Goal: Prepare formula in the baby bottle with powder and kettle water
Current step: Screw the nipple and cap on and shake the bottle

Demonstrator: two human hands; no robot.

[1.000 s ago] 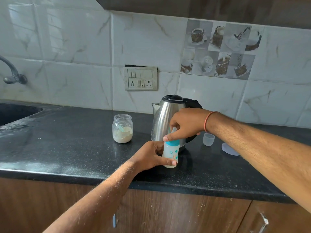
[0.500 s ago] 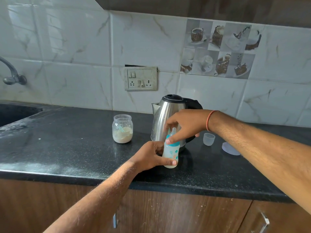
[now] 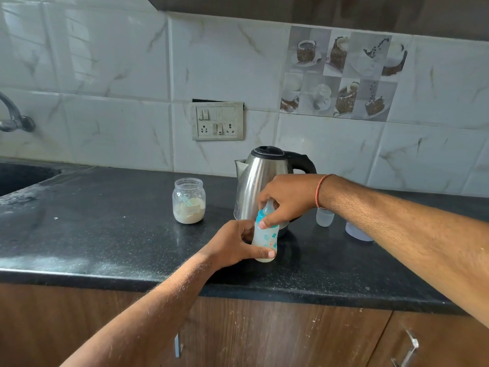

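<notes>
**A:** ok so hands first. left hand (image 3: 232, 245) is wrapped round the lower body of the bottle (image 3: 265, 242), thumb across the front near the base, pinning it upright on the counter (image 3: 105, 234). right hand (image 3: 285, 200) comes in from 3 o'clock and its fingers are curled round the teal collar (image 3: 260, 216) and teat, looks like a twisting grip. bottle sits about dead centre of the counter, at 6 o'clock from the kettle (image 3: 264, 184) and just in front of it.

**B:** what else is around, going left to right?

**A:** sink (image 3: 18, 176) and tap (image 3: 13, 117) way out at 9 o'clock. then the powder jar (image 3: 189, 201), lid off, scoop inside, at 10 o'clock from the bottle. then kettle. past the right wrist at 2 o'clock a small clear cup (image 3: 324, 217), and a pale lid (image 3: 357, 233) lying at 3 o'clock.

**B:** so nearly done? there's whitish stuff in the bottle.

**A:** my guess is yes, mixed already and the top going on, though it could be coming off, can't tell from one shot.

**B:** what could go wrong?

**A:** cross-threading mostly. if the collar bites crooked it'll feel tight and then leak the second it gets shaken. also the right forearm hangs right over that cup, so a careless pull back could knock it. and the kettle body is just behind the knuckles; if it's hot, that's a burn.
</notes>
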